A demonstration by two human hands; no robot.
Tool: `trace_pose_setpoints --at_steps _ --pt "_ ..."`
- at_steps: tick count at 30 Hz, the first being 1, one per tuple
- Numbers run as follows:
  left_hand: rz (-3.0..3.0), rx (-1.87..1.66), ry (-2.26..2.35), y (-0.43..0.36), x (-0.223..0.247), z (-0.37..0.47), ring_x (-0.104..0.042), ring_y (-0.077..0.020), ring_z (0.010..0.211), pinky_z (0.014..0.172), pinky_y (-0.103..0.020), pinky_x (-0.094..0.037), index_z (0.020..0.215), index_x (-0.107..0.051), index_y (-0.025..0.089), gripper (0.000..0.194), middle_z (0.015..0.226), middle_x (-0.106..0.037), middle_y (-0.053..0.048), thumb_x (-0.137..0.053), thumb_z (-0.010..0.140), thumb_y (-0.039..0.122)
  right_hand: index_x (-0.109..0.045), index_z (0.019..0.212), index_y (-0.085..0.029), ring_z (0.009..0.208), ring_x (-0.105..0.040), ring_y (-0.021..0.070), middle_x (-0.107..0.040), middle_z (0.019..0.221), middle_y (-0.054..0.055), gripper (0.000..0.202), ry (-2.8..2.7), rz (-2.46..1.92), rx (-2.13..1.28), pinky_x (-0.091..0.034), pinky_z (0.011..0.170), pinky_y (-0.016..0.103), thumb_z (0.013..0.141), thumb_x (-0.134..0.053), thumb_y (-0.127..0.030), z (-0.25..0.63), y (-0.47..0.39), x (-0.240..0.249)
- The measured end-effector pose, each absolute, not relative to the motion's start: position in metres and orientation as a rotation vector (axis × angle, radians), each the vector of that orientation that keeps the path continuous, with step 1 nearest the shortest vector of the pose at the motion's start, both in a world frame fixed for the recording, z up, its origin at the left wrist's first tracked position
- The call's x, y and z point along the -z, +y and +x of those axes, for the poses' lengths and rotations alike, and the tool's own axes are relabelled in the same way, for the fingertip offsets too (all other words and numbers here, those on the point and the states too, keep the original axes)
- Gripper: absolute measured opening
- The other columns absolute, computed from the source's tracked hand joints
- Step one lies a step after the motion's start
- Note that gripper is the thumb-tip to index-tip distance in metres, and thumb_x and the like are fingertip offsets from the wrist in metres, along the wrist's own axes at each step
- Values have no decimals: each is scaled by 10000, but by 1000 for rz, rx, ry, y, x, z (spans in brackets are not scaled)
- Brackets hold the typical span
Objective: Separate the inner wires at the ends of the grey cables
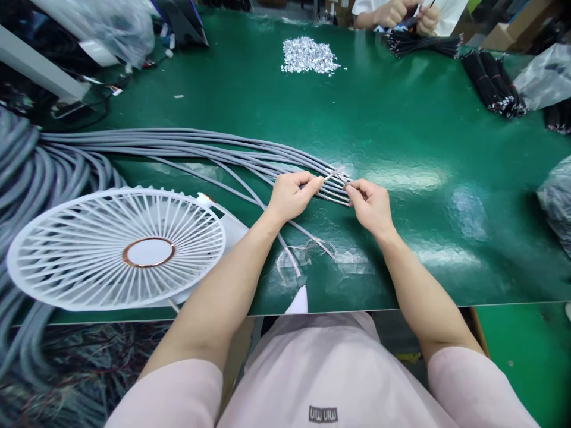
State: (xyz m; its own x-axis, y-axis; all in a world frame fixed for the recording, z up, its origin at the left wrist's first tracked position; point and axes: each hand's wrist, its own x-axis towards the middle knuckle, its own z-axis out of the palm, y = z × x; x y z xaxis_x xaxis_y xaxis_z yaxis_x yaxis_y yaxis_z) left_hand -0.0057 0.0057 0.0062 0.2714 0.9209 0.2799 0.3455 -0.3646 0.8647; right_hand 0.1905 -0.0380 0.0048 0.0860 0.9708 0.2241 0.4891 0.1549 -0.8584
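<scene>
Several long grey cables [178, 142] run from the left across the green table, and their stripped ends lie between my hands. My left hand [294, 193] is closed, thumb and forefinger pinching a thin stripped cable end. At the right of the bundle, my right hand [370, 205] is closed too, its fingertips pinched at the cable ends; the exact piece between them is too small to make out. Two separate grey cables end nearer the table's front edge, with fine loose threads [289, 249] around them.
A white round fan [151, 252] lies at the left front beside coiled grey cable [53, 172]. Silvery scraps [308, 55] are heaped at the back. Black wire bundles [493, 83] and plastic bags [546, 77] sit right. Another person's hands [410, 16] work across the table.
</scene>
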Motion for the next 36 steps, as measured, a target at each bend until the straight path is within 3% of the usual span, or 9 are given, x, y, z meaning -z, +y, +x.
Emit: trace_pose_setpoints --at_steps 16,23,30,36 --pt "1863 -1047 1180 6 -8 -6 -434 -102 543 570 -253 -335 560 -583 162 425 513 -488 23 -551 862 459 -676 729 -180 559 -486 116 -562 579 -26 202 -1518 -1386 -687 -363 586 277 858 -590 -308 193 -36 -4" --pt "2051 -873 1257 1 -4 -2 -482 -123 567 572 -252 -336 645 -657 175 414 569 -582 4 -532 891 484 -721 811 -195 575 -511 121 -614 635 -11 201 -1583 -1285 -706 -405 584 274 871 -582 -327 186 -40 -6" --pt "2110 -841 1318 0 -3 0 -594 -162 661 628 -266 -357 878 -750 216 365 741 -715 -22 -507 936 483 -739 818 -204 581 -552 130 -687 693 16 207 -1702 -1197 -663 -449 580 286 882 -601 -345 193 -48 -16" --pt "2126 -680 1635 6 2 5 -623 -223 712 626 -297 -310 810 -739 218 413 731 -716 -60 -475 958 499 -773 883 -229 620 -644 137 -744 743 30 201 -2017 -856 -783 -501 594 274 912 -597 -321 176 -75 -43"
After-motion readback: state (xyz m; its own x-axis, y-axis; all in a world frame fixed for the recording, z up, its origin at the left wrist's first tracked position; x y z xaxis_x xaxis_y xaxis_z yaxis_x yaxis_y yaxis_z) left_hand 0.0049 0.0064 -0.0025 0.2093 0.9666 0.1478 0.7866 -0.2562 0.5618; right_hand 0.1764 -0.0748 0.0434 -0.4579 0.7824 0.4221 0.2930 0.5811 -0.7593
